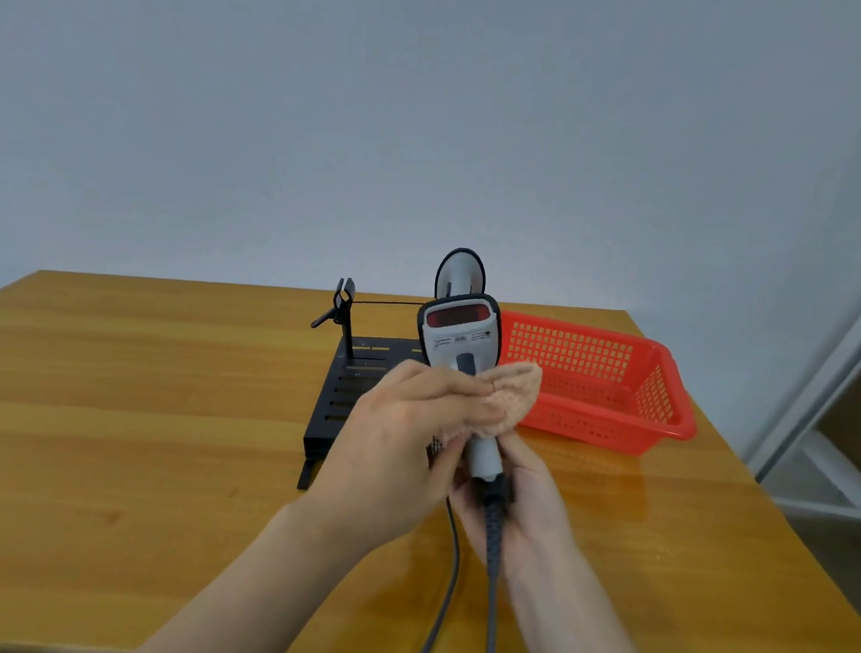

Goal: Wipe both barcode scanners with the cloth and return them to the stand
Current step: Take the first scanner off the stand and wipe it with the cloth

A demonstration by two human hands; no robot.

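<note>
Head view: right hand [517,508] clamped on scanner [461,339] handle, held upright just near of the stand [362,388]; left hand [399,437] fingers pinch cloth [507,399] against it. Second scanner [461,274] sits behind. Risks: cables [451,560] snagging, cloth slipping.

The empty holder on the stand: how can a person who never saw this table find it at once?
On the wooden table, find the black slotted metal stand left of the red plastic basket. From its far left corner rises a thin black post with a forked clip. Unlike the holder beside it, which carries a grey scanner, this one is empty.
</note>
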